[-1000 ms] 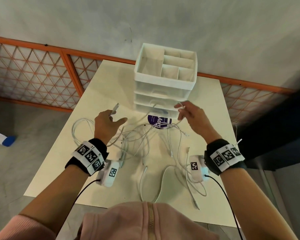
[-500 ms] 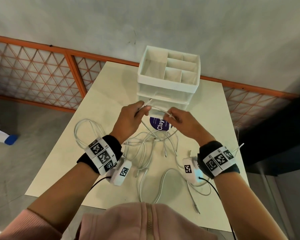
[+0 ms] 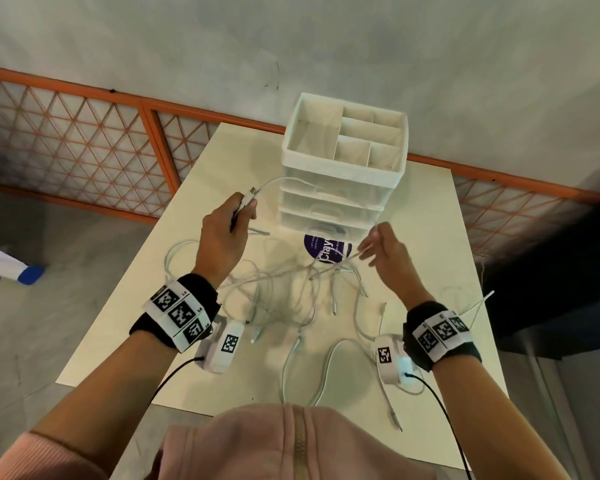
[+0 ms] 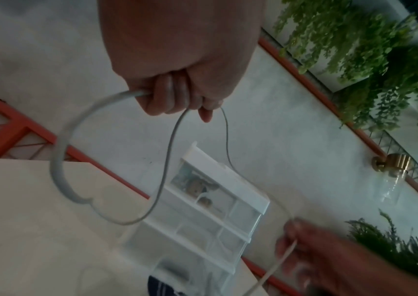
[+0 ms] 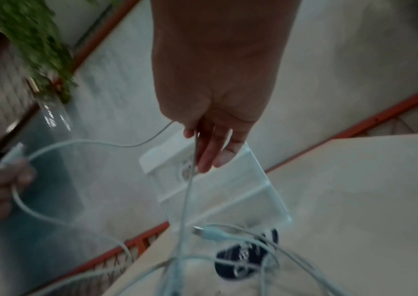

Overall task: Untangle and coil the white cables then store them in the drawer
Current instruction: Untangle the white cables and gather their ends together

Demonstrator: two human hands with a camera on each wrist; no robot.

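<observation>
A tangle of white cables (image 3: pixel 284 289) lies mid-table on the cream table (image 3: pixel 426 216). My left hand (image 3: pixel 243 211) is raised left of the white drawer unit (image 3: pixel 340 199) and grips one white cable near its plug (image 3: pixel 251 195). That cable arcs across the drawer fronts to my right hand (image 3: pixel 371 247), which pinches it lower down, just above the heap. The left wrist view shows my fingers (image 4: pixel 170 94) curled round the cable (image 4: pixel 58 160). In the right wrist view the cable (image 5: pixel 190 180) runs down from my fingers (image 5: pixel 213 148). All drawers look closed.
A round purple sticker (image 3: pixel 326 249) sits at the foot of the drawer unit. Loose cable ends (image 3: pixel 326 362) trail to the near table edge. An orange lattice railing (image 3: pixel 118 150) runs behind the table, with a blue and white object (image 3: pixel 18 268) on the floor left.
My hands met in front of the drawers, then moved apart. The left hand rose to the left with the plug end, the right moved right, stretching a cable between them.
</observation>
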